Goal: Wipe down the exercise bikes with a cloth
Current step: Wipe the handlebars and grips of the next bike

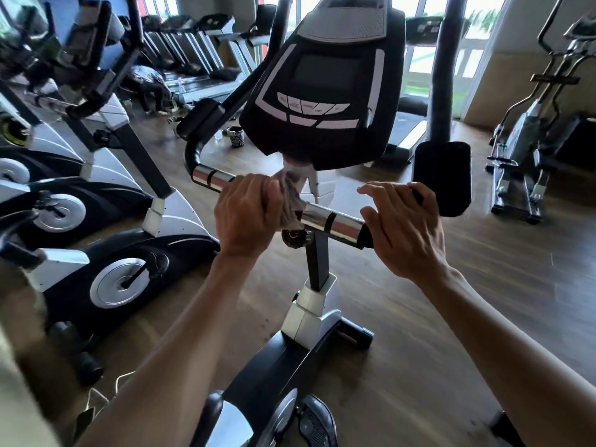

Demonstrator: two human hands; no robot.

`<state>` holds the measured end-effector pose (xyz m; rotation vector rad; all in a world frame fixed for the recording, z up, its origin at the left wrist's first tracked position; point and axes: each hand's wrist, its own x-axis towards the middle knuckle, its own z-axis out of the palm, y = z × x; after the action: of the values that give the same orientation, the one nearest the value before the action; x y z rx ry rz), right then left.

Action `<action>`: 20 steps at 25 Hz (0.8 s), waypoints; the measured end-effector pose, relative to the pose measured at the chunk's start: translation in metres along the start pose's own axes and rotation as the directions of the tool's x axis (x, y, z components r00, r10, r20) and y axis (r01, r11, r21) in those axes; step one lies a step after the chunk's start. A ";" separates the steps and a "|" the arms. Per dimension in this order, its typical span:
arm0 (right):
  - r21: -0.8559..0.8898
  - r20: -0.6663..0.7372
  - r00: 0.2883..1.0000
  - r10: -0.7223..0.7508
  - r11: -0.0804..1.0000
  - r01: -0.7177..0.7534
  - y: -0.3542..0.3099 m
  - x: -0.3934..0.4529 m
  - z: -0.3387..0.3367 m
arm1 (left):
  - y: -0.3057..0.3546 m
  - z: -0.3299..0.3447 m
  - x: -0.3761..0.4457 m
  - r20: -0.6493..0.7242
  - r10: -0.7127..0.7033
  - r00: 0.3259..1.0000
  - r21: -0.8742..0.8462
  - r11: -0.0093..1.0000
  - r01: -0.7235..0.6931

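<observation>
Lower centre: exercise bike [309,311] frame, black with white post shrouds, pedal at bottom edge. Left hand [245,214] clamped around cloth [292,191] on the handlebar [332,222] at frame centre — cloth is grey-white, bunched, tail poking up under the console [322,88]. Right hand [400,221] rests on the black right grip, fingers partly lifted, not clenched. Bar shows chrome sensor sections with black bands. Console black, dark screen, silver buttons. Left of frame — row of matching bikes [106,262]; treadmills [206,43] upper left; elliptical [532,124] far right.
</observation>
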<state>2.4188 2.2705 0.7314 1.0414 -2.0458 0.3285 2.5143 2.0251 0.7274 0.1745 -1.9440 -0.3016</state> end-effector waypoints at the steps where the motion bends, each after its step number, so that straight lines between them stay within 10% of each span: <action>1: 0.014 0.004 1.000 -0.003 1.000 0.003 -0.001 0.001 -0.001 | -0.005 -0.012 -0.008 -0.007 -0.012 1.000 0.026 1.000 0.012; 8: 0.443 0.037 0.995 0.090 0.891 -0.097 -0.033 -0.034 -0.016 | 0.009 -0.051 -0.066 0.067 -0.081 0.994 0.229 0.971 0.064; 10: 0.672 0.117 0.992 0.044 0.732 -0.112 -0.066 -0.066 -0.021 | 0.021 -0.054 -0.081 0.092 -0.128 0.988 0.273 0.957 0.099; 12: 0.822 0.449 0.894 0.019 0.385 -0.421 -0.093 -0.083 -0.024 | 0.039 -0.058 -0.096 0.093 -0.159 0.983 0.303 0.945 0.124; 16: 0.538 0.746 0.565 -0.354 -0.180 -0.823 -0.112 -0.071 -0.006 | 0.068 -0.079 -0.134 0.106 -0.107 0.989 0.424 0.904 0.052; 20: 0.255 0.695 0.422 -0.583 -0.348 -0.902 -0.154 -0.075 -0.007 | 0.082 -0.106 -0.189 0.217 -0.341 0.915 0.523 0.832 0.186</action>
<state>2.5659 2.2197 0.6611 1.6946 -2.5263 3.2600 2.6860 2.1391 0.6224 0.7866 -2.2757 0.0008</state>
